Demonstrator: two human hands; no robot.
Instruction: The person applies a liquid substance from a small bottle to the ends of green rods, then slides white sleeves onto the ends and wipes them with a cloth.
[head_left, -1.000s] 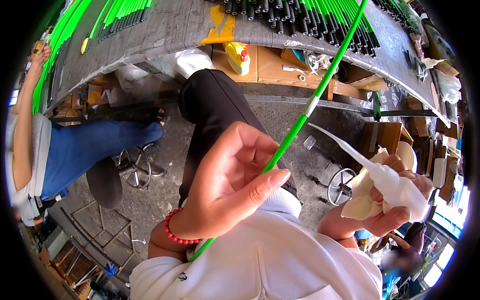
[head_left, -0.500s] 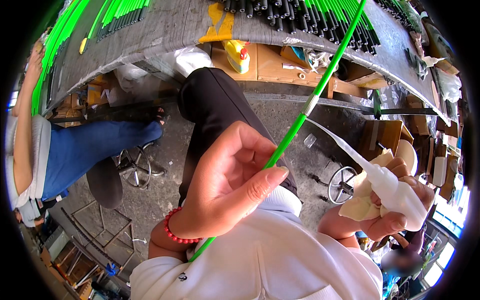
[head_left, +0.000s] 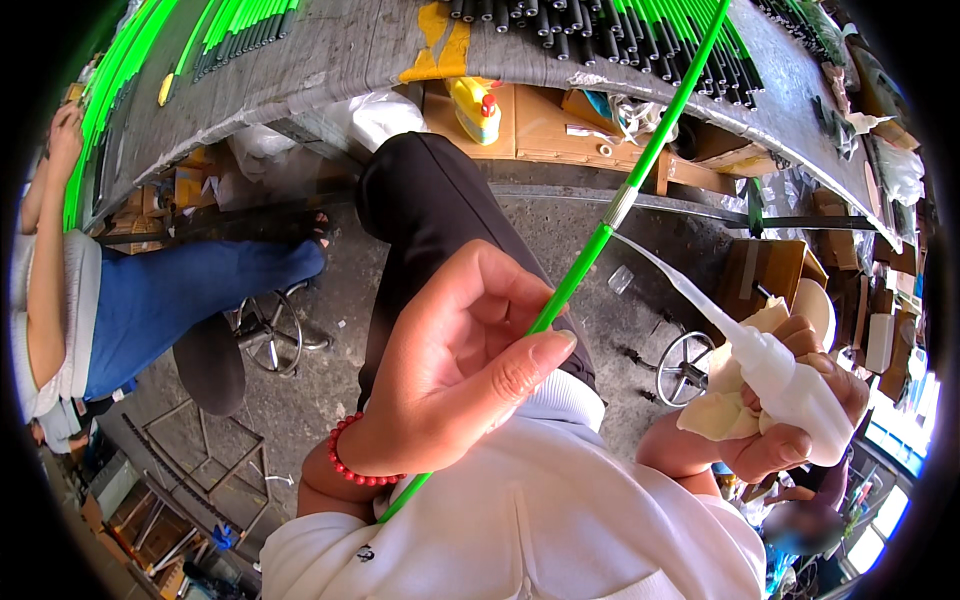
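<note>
My left hand pinches a long thin green rod between thumb and fingers; a red bead bracelet circles that wrist. The rod slants up to the right toward the workbench and carries a short silver band partway along. My right hand grips a white squeeze bottle with a long pointed nozzle, together with a crumpled cream cloth. The nozzle tip sits right next to the silver band on the rod.
A grey workbench at the top holds rows of green and black rods. A yellow bottle stands on a shelf beneath. Another person in blue trousers sits at left by a stool. Boxes crowd the right.
My right hand with the bottle has shifted slightly, keeping the nozzle tip by the silver band. My left hand holds the rod much as before.
</note>
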